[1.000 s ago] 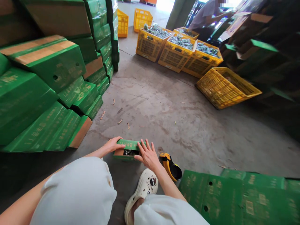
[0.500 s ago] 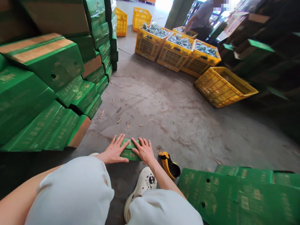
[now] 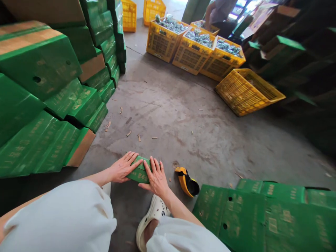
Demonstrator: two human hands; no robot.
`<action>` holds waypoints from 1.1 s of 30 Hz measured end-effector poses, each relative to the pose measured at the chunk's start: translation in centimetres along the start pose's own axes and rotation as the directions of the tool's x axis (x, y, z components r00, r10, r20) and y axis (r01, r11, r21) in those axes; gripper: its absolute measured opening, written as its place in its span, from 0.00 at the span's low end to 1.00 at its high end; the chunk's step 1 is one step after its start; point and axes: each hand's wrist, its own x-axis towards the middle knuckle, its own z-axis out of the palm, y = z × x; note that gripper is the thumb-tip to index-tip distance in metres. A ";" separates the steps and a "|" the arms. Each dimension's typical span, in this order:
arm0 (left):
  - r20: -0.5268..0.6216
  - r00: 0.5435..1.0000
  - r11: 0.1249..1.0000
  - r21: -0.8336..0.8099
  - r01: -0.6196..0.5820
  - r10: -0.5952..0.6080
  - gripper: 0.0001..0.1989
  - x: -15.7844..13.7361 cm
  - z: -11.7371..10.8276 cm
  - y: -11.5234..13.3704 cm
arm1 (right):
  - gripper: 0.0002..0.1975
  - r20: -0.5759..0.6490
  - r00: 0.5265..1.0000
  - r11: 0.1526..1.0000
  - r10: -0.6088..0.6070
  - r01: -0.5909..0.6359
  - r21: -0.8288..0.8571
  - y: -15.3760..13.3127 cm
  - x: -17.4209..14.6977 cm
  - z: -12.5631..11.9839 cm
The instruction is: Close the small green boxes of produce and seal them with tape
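A green cardboard box point(image 3: 138, 170) with pale printing and a seam across its top is on the floor in front of my feet. Across its left side lies my left hand point(image 3: 123, 168), fingers stretched over the top. My right hand point(image 3: 155, 176) rests on the right side, fingers long and pointing away from me, thumb toward the near edge. Both hands touch the box and cover its two ends. Just right of my right hand, a yellow-and-black tool point(image 3: 187, 182), shaped like a tape dispenser, lies on the concrete.
Stacked green boxes point(image 3: 39, 70) rise on the left. Flattened-looking green cartons point(image 3: 244, 213) lie at the lower right. Yellow crates point(image 3: 193, 52) filled with small greyish items stand ahead, beside a tilted yellow crate point(image 3: 244, 94). A person point(image 3: 220, 15) is behind them. Cardboard scraps point(image 3: 139, 138) litter the floor.
The box has turned slightly, and my hands have shifted on it. My right hand's fingers now point more straight ahead. The camera view has moved a little.
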 end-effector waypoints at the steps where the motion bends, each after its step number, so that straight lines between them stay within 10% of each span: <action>1: -0.004 1.000 1.000 0.005 0.008 -0.008 0.64 0.0 0.1 0.2 | 0.58 0.005 1.000 1.000 0.012 -0.012 -0.001 -0.2 -0.1 0.0; 8: -0.147 0.984 0.993 0.043 0.109 -0.102 0.59 0.5 2.4 2.3 | 0.55 0.093 0.996 1.000 -0.007 0.008 -0.017 -0.5 0.8 -0.5; 14: -0.194 0.981 0.997 0.073 0.039 -0.024 0.54 0.0 2.8 1.8 | 0.37 -0.154 0.970 0.973 0.188 -0.163 0.162 2.5 -0.8 0.2; 16: -0.194 0.981 0.997 0.072 0.038 -0.023 0.54 -0.1 2.6 1.6 | 0.32 -0.270 0.790 0.832 0.551 -0.493 0.254 4.9 -3.2 0.8; 19: -0.194 0.981 0.997 0.069 0.033 -0.019 0.56 0.0 2.5 1.4 | 0.34 -0.159 0.331 0.361 0.930 -0.904 0.229 8.6 -7.7 2.2; 22: -0.183 0.983 0.998 0.061 0.012 0.000 0.57 0.1 2.4 1.2 | 0.35 0.105 0.193 0.185 0.976 -0.980 0.078 10.7 -10.4 3.3; 27: -0.158 0.987 0.998 0.052 -0.018 0.026 0.57 0.0 2.0 1.0 | 0.33 0.187 0.154 0.161 0.970 -0.987 -0.021 11.5 -9.8 4.1; 33: -0.140 0.990 0.999 0.036 -0.023 0.028 0.55 0.2 1.7 0.9 | 0.24 0.246 0.285 0.237 0.926 -0.949 0.205 11.4 -7.7 -0.7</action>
